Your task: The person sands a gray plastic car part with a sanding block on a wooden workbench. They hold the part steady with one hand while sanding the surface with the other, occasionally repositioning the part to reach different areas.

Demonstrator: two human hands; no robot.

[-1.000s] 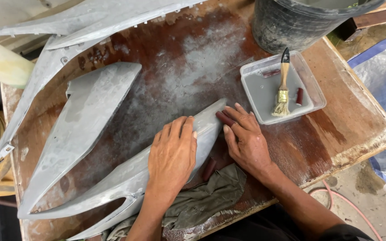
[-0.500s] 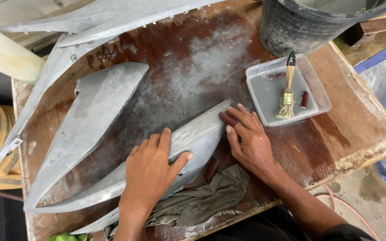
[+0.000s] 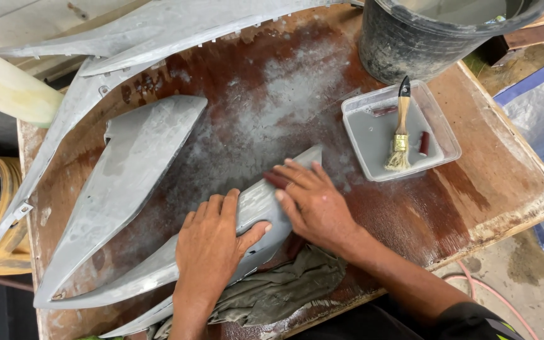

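Grey panel (image 3: 158,267) lies flat on the table (image 3: 505,189), long axis running diagonally, pointed tip toward the tray (image 3: 448,135), wider forked end toward the near-left table corner.

Left hand (image 3: 212,245): flat on the panel's middle, fingers spread, thumb hooked over the near edge, pinning it. Holds nothing else.

Right hand (image 3: 313,204): fingers close together, pressing a small dark red sanding piece (image 3: 276,180) onto the panel near its tip.

Handling, my read: thin moulded shell, light, fairly stiff along its length but likely flexes at the narrow tip and the forked end. Surface coated in grey slurry and looks wet, so probably slick; flat palm pressure beats a pinch. Best hold is the broad middle, thumb over the edge, as the left hand has it. Avoid lifting by the tip.

Around the panel: second grey panel (image 3: 121,182) just left of it, apart; rag (image 3: 278,289) tucked under its near edge; tray right of the tip holds grey liquid, a brush (image 3: 400,129) and a red piece; black bucket (image 3: 423,31) beyond the tray.
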